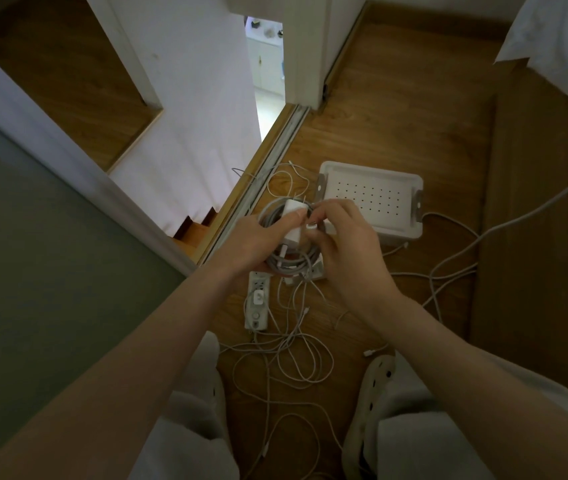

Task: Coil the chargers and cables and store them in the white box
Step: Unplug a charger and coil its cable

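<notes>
1. The left hand [255,242] holds a coiled grey cable [289,266] above the floor. Its fingers curl under the coil.
2. The left thumb presses a white charger brick [292,220] against the top of the coil.
3. The right hand [348,247] pinches a white connector [312,226] between thumb and forefinger, just beside the brick.
4. The white box [379,194] stands open on the wooden floor [397,116], just beyond the hands. Its base is perforated.
5. A white power strip [257,306] lies on the floor below the left hand, with a plug seated in it.
6. Loose white cables [296,362] lie tangled near the person's feet.
7. A further cable [455,268] loops to the right of the box.
</notes>
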